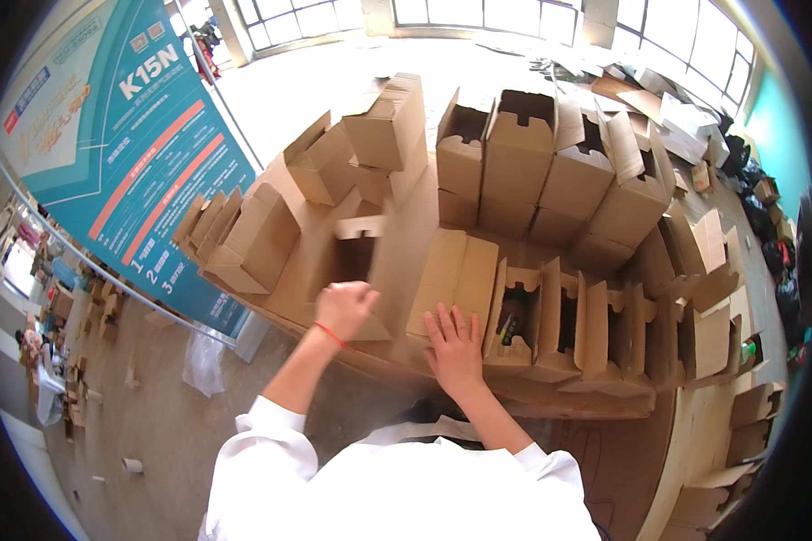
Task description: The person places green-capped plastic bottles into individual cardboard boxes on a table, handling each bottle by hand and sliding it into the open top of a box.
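Note:
My left hand [344, 309] is closed at the near edge of an open cardboard box [323, 260], which is smeared by motion. The box's dark inside faces up, and one flap lies toward me beside my wrist. Fingers spread, my right hand [456, 347] rests flat on the near end of a cardboard box with a folded-down top [454, 270]. Right beside that hand stands an open cardboard box [512, 347] with a dark item and a yellow-green marking inside.
More open boxes [618, 329] run along the near right edge, and taller stacked boxes [519, 158] stand behind. Boxes [253, 239] also sit at the left, near a blue banner [144, 153]. Scrap cardboard [641, 95] is heaped at the far right.

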A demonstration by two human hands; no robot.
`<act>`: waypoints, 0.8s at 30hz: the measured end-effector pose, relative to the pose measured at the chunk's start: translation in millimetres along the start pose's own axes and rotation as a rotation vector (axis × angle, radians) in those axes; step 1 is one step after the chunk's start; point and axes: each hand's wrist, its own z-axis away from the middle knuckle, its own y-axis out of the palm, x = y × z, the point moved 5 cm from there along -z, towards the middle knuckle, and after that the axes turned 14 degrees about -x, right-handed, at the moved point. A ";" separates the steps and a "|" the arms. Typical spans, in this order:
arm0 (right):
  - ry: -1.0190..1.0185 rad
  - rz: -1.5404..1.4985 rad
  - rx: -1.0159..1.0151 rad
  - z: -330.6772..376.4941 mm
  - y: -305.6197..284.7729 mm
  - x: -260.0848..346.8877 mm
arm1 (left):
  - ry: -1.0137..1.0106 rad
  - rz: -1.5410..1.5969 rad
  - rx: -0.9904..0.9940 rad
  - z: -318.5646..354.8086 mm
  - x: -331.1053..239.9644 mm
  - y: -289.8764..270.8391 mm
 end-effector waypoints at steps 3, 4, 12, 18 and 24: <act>0.044 -0.064 0.025 -1.0 -7.1 -3.2 | 0.100 0.029 -0.022 30.0 -42.7 22.1; 0.079 -0.116 0.026 -3.8 -13.7 -1.9 | 0.106 0.023 -0.023 32.8 -48.0 22.1; 0.005 -0.279 -0.145 -59.0 -17.9 49.6 | 0.182 0.315 0.179 21.7 -21.9 2.9; 0.233 -0.493 -0.187 -73.1 -9.6 30.8 | -0.030 0.378 -0.219 -44.0 59.7 -95.7; 0.411 -0.488 -0.296 -70.4 -0.5 29.1 | -0.403 -0.043 -0.337 -84.7 344.1 -124.1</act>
